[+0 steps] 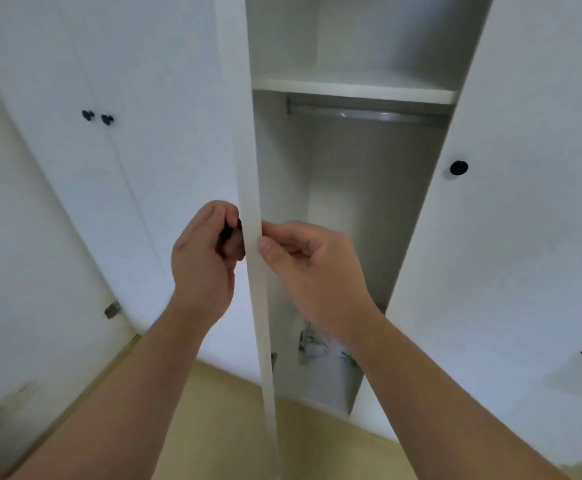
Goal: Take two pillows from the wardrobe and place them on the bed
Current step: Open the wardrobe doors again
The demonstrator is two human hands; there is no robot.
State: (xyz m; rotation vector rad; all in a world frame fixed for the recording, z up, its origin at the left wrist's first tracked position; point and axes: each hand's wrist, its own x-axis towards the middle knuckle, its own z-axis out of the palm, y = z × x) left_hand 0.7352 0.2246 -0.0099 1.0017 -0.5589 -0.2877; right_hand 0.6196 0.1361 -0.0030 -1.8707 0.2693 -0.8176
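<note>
We extend both forearms toward the white wardrobe (362, 88). Our left hand (202, 258) is curled closed around the dark knob (230, 230) on the outer face of the left door (248, 209), which we see edge-on. Our right hand (313, 275) is closed in a pinch on the same door's edge, thumb on the near side and fingers behind it.

The compartment between the left door and the right door (511, 237) stands open. Inside, a white shelf (351, 87) spans the upper part, with a metal hanging rail (365, 115) just below it. Both appear bare in the visible portion.

At the bottom of the compartment, partly hidden behind our right forearm, lies a pale, soft bundle (320, 362) with creased wrapping; we cannot tell whether it is a pillow.

The right door carries a round black knob (459, 167). Two further black knobs (97, 117) sit side by side on the closed doors to the left. Tan flooring (220, 410) shows below.
</note>
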